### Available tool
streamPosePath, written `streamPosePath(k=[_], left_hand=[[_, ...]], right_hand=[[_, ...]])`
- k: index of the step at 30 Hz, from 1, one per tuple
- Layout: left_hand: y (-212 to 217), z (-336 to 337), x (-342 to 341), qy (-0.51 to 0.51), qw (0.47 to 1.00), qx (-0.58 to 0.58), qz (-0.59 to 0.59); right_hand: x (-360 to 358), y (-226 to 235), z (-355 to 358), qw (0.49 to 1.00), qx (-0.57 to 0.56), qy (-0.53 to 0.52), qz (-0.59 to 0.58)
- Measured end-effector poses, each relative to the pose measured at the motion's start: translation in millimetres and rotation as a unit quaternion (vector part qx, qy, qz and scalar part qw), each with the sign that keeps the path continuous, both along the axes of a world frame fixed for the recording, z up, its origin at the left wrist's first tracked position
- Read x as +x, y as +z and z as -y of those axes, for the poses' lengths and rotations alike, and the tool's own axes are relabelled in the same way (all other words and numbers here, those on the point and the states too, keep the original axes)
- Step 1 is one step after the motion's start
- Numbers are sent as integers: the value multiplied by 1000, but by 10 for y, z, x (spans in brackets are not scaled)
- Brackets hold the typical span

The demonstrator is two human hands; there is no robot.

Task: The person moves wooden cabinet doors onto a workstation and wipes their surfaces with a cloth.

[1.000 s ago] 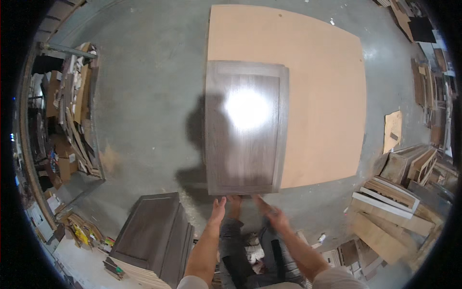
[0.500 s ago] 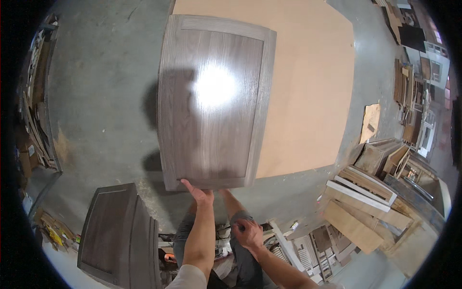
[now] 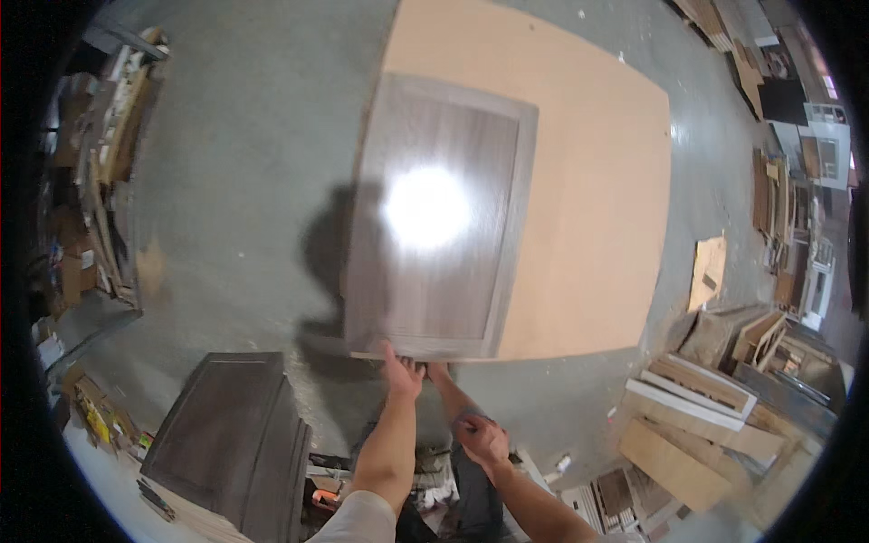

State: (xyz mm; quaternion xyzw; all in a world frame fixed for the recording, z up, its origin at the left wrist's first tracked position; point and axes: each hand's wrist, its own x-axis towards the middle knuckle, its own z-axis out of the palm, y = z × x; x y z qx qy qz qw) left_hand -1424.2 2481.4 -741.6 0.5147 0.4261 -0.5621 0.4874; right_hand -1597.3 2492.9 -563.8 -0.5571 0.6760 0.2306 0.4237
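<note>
A grey-brown wood-grain cabinet door (image 3: 453, 299) lies over the left part of a large tan board (image 3: 593, 226), long side pointing away from me. A bright lamp glare covers its middle. My left hand (image 3: 403, 373) grips the door's near edge, thumb on top and fingers curled underneath. My right hand (image 3: 484, 441) is closed near my knee, clear of the door. Whatever those curled fingers may hold is hidden. Several dark cabinet doors (image 3: 217, 421) of like kind stand stacked at lower left.
Wood offcuts and white-edged panels (image 3: 692, 403) are piled at right. A torn tan sheet (image 3: 708, 271) lies on the grey floor (image 3: 244, 181) beside the board. Scrap wood leans in a rack (image 3: 113, 172) at far left. An orange-handled tool (image 3: 324, 498) lies by my legs.
The cabinet door has shifted right and lower over the tan board, my left hand still on its near edge. The whole view has swung a little; my right hand stays closed near my knee.
</note>
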Motion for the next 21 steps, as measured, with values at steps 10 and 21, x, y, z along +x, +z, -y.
streamPosePath(k=[10, 21], left_hand=[[1932, -1979, 1069, -555, 798, 58, 225], [4199, -3706, 279, -196, 935, 2, 294]], right_hand=[[-554, 3, -590, 867, -195, 403, 217], [8, 1594, 270, 915, 64, 370, 149]])
